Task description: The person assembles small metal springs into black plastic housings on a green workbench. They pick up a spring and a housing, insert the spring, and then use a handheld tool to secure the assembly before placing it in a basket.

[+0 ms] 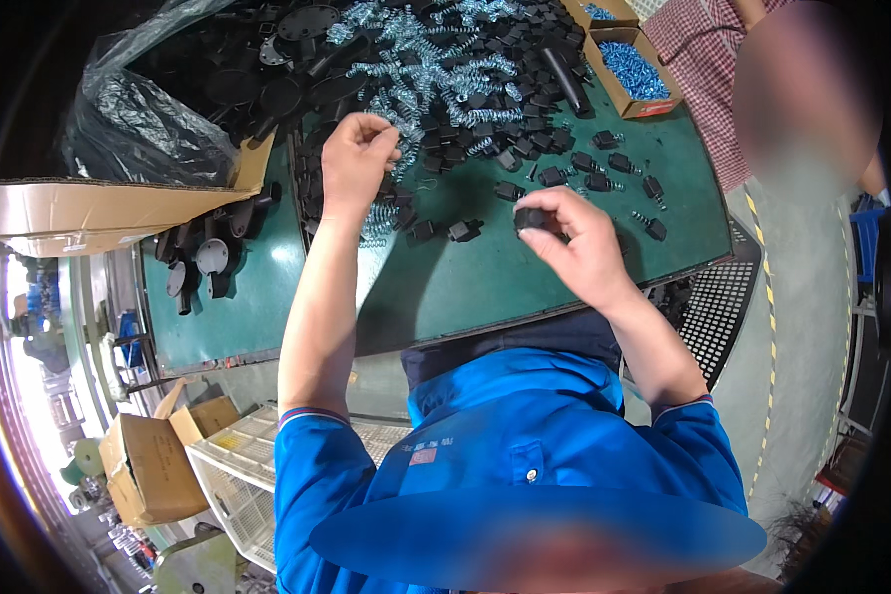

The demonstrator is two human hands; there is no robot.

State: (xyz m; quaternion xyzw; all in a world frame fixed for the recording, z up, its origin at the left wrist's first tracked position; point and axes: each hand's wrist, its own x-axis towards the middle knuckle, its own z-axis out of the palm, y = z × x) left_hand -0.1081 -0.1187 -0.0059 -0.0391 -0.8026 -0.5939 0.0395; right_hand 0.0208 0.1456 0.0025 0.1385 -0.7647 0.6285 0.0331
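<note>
My right hand pinches a small black block between thumb and fingers, above the near part of the green table. To its left, my left hand is closed with fingertips together beside the pile of metal coil springs. Whatever those fingertips hold, if anything, is too small to make out. Many loose black blocks lie around and beyond the springs. Right of my right hand, several black blocks with springs on them are scattered on the tabletop.
Cardboard boxes of blue screws stand at the far right, near a person in a checked garment. A black tube lies among the blocks. At left are a plastic-lined carton and black round-plated parts. A white crate stands below.
</note>
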